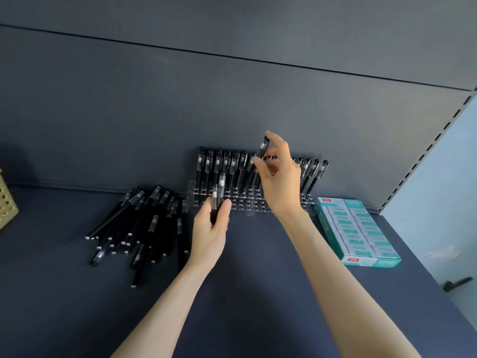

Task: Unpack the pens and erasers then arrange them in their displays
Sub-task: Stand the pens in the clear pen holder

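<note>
On the shelf, loose pens are heaped left of centre; an eraser box is set by the right edge. A clear display is stood at the back edge. A bundle of pens is gripped in the left hand; above the display a single pen is pinched by the right hand.

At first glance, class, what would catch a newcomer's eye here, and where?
The right hand pinches a black pen above the clear holder at the back of the shelf, where a row of pens stands. The left hand grips a few more pens just before it. A heap of loose pens lies to its left, a teal eraser box to its right.
</note>
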`<state>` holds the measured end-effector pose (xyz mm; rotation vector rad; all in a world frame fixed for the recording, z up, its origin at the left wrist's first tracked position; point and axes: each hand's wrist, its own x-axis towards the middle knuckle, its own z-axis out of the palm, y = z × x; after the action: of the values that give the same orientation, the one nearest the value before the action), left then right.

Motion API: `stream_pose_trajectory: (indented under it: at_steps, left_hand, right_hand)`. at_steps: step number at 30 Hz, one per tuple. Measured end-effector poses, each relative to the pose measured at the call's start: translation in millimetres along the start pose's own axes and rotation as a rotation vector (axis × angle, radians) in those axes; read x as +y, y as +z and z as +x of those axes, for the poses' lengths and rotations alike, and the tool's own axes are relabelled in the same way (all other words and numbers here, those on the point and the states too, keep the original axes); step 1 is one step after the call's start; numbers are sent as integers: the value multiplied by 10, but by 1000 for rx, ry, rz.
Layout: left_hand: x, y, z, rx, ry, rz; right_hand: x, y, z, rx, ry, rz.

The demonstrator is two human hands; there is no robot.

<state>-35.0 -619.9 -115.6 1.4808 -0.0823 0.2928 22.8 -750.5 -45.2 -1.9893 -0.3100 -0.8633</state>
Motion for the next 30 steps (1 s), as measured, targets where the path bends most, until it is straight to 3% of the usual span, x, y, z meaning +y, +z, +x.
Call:
stream_pose_trajectory:
  at_steps: [17,30]
  left_hand:
    - [-3,16,49,37,-124,-92]
    - [22,-15,24,-26,-114,-34]
  right_hand:
    - [157,242,-11,-74,-78,-117]
    - [155,165,-61,-149,-4,-214]
